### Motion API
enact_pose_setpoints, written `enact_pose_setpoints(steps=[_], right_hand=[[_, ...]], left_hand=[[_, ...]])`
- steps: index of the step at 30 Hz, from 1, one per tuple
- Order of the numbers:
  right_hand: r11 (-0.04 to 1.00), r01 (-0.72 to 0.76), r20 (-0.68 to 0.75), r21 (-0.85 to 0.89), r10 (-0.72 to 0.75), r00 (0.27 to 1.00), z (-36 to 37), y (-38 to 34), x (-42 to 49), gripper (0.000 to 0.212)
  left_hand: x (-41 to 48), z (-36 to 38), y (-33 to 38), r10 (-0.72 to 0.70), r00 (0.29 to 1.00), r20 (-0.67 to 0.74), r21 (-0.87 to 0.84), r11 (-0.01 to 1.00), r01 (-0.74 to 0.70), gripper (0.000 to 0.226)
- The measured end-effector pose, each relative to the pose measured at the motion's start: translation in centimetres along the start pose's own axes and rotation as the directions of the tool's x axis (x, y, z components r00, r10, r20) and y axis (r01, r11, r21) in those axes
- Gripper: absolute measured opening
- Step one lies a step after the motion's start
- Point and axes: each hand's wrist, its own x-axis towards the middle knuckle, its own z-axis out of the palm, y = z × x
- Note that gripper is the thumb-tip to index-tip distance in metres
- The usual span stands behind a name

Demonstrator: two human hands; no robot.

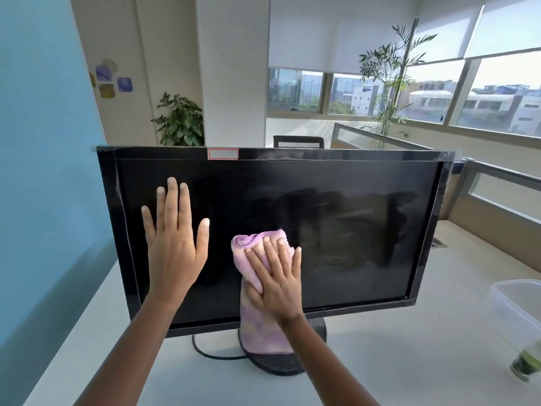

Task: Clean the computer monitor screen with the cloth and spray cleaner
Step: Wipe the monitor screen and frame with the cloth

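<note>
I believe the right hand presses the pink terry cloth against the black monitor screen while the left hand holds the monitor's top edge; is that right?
Not quite: in the head view the left hand lies flat, fingers straight, on the black monitor screen itself, below its top edge. The right hand does press the pink terry cloth against it.

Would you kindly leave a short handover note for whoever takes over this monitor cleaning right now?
Left hand: flat on the monitor screen, left side.
Right hand: presses the pink cloth against the screen, low centre.
Done: wipe streaks show across the right half.
Left: wipe the remaining areas; spray cleaner not clearly in view.
</note>
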Motion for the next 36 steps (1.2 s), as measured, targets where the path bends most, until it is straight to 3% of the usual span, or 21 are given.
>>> enact_pose_setpoints(steps=[2, 4, 6, 8, 10, 12, 16, 18, 20, 23, 25, 29, 31, 34, 36], right_hand=[[0.996, 0.076, -0.006, -0.053, -0.076, 0.997, -0.3, 2.6, -0.1, 0.051], [0.993, 0.042, -0.003, -0.111, -0.043, 0.999, -0.9, 5.4, -0.3, 0.054], [0.982, -0.124, -0.016, -0.139, 0.123, 0.992, -1.6, 8.2, -0.6, 0.056], [0.917, -0.392, -0.036, -0.076, 0.390, 0.920, -2.3, 10.6, -1.0, 0.061], [0.752, -0.656, -0.023, 0.062, 0.658, 0.753, -3.1, 12.2, -1.4, 0.066], [0.539, -0.822, 0.030, 0.183, 0.833, 0.553, -3.4, 12.7, -2.1, 0.070], [0.207, -0.915, 0.090, 0.347, 0.964, 0.252, -2.9, 11.4, -3.2, 0.080], [0.038, -0.924, 0.152, 0.380, 0.983, 0.103, -2.6, 9.9, -3.3, 0.075], [-0.056, -0.918, 0.197, 0.393, 0.980, 0.025, -2.3, 8.1, -3.4, 0.067], [-0.058, -0.917, 0.224, 0.396, 0.974, 0.036, -2.2, 5.0, -3.5, 0.063], [-0.011, -0.921, 0.244, 0.388, 0.966, 0.091, -2.4, 2.5, -3.4, 0.068], [0.245, -0.890, 0.244, 0.384, 0.903, 0.354, -2.6, -3.7, -4.5, 0.077], [0.372, -0.858, 0.297, 0.354, 0.826, 0.480, -2.2, -7.1, -6.0, 0.067], [0.614, -0.751, 0.398, 0.244, 0.643, 0.655, -2.3, -11.8, -7.8, 0.052], [0.763, -0.620, 0.453, 0.185, 0.494, 0.742, -2.7, -14.3, -8.1, 0.054]], left_hand=[[-1.2, 0.4, -0.8, -0.047, 0.999, 0.020, 0.017, 0.999, 0.047, 0.063], [-2.3, 0.8, -1.5, -0.083, 0.996, 0.035, 0.033, 0.996, 0.082, 0.064], [-3.3, 1.1, -2.4, -0.139, 0.989, 0.039, 0.035, 0.990, 0.138, 0.065], [-4.1, 1.4, -3.3, -0.217, 0.975, 0.038, 0.015, 0.976, 0.217, 0.066], [-4.8, 1.6, -4.0, -0.291, 0.956, 0.042, -0.024, 0.956, 0.292, 0.068], [-5.4, 1.9, -4.6, -0.353, 0.934, 0.054, -0.079, 0.931, 0.357, 0.071], [-6.8, 2.2, -5.1, -0.453, 0.882, 0.129, -0.230, 0.852, 0.471, 0.074], [-7.5, 2.1, -5.2, -0.474, 0.866, 0.159, -0.318, 0.806, 0.499, 0.074], [-8.1, 1.8, -5.2, -0.475, 0.862, 0.177, -0.403, 0.764, 0.504, 0.073], [-8.6, 1.4, -5.7, -0.473, 0.859, 0.195, -0.505, 0.702, 0.501, 0.063], [-8.9, 1.4, -6.2, -0.482, 0.847, 0.226, -0.544, 0.659, 0.520, 0.054], [-9.1, 1.1, -6.6, -0.464, 0.842, 0.276, -0.588, 0.611, 0.530, 0.049], [-9.1, 1.0, -6.9, -0.446, 0.842, 0.303, -0.612, 0.587, 0.531, 0.048], [-9.3, 0.7, -7.8, -0.402, 0.848, 0.344, -0.657, 0.543, 0.524, 0.057], [-9.4, 0.7, -8.6, -0.391, 0.835, 0.388, -0.673, 0.499, 0.546, 0.057]])
